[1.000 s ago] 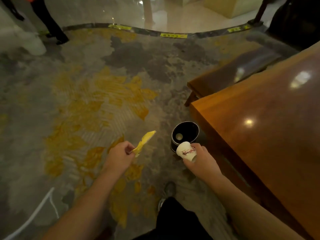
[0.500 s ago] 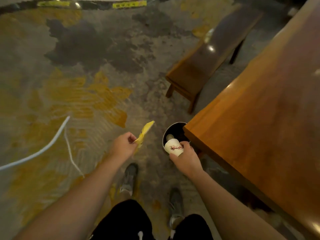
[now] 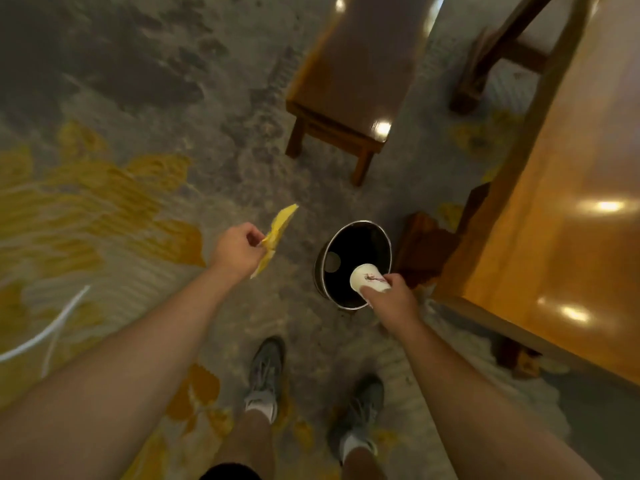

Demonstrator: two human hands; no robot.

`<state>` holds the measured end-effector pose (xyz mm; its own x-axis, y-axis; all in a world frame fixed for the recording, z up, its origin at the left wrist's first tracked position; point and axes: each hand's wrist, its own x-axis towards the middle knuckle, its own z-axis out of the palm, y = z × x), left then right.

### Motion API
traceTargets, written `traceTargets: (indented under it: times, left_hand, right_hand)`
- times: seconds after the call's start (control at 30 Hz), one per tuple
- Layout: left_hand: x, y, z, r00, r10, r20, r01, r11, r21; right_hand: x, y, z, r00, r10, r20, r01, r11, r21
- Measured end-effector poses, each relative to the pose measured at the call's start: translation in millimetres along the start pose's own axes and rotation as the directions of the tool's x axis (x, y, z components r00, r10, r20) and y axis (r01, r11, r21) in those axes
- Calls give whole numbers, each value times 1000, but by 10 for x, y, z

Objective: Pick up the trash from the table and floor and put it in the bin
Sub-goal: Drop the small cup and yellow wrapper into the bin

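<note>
right hand: fingers wrapped round a white paper cup, tipped on its side with the mouth facing the bin. It sits right over the near rim, so I'd say letting go drops it straight in.

paper cup: has a reddish print on the side. Can't tell if anything's left inside it.

left hand: pinching a yellow wrapper between thumb and fingers, held out to the left of the bin, not over it. Looks like it's parked there waiting its turn.

yellow wrapper: thin and floppy, one end sticks up past the knuckles, the other hangs below the hand.

bin: small round one with a metal rim and dark inside, standing on the carpet just beside the wooden table's corner. There's a pale round thing already in it, probably earlier trash.

progress guess: both pieces in hand, neither binned yet.

bench: beyond the bin, out of the way.
</note>
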<state>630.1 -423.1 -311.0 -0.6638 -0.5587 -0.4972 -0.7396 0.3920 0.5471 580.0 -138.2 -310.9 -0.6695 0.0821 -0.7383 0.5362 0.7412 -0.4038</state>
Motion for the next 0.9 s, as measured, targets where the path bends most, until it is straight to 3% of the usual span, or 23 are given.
traceTargets:
  times: [0.27, 0.67, 0.8, 0.9]
  left_hand:
    - [574, -219, 539, 978, 115, 173, -129, 989, 71]
    - [366, 138, 1574, 894, 206, 398, -186, 979, -89]
    - [341, 191, 1777, 896, 179, 407, -155, 984, -90]
    - [335, 178, 1818, 870, 260, 419, -272, 962, -32]
  right_hand:
    - [695, 234, 389, 997, 58, -44, -61, 995, -73]
    - [785, 727, 445, 993, 118, 16, -119, 991, 53]
    - [758, 726, 425, 993, 105, 43, -108, 992, 69]
    - [718, 707, 403, 994, 95, 54, -100, 991, 92]
